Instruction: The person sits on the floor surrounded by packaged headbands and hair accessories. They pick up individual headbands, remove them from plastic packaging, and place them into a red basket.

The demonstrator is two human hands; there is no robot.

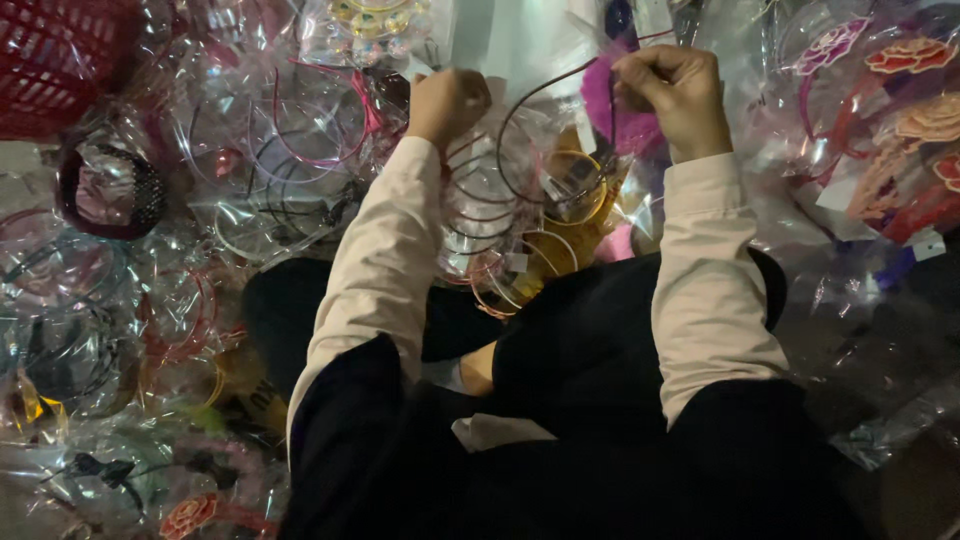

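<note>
The right hand (678, 92) is seen closed into a fist, its fingers pressed together around one end of a thin dark red headband (520, 120), which arcs away from it toward the left hand (447, 100). The left hand is curled shut as well, knuckles toward the camera, and is held just beside the other end of that headband; whether that end is actually pinched cannot be told, since the fingertips are hidden. Directly below the headband, a stack of thin wire hoops (480, 215) in red and clear tones is seen, and it is partly covered by the left pale sleeve (375, 270). Just to the right of the headband's arc, a yellow hoop in clear wrapping (575, 190) is laid, and a patch of bright pink material (625, 120) is visible beyond it, under the right hand. Far to the left of the headband, in the upper corner, a red plastic basket (55, 60) is placed, with a dark studded headband (110, 190) below it. Well to the right of the headband, packets with red and orange flower-shaped ornaments (915, 100) are piled. Below the headband, the person's dark lap (580, 350) is seen, ringed by heaps of clear-wrapped hair hoops (90, 320).
</note>
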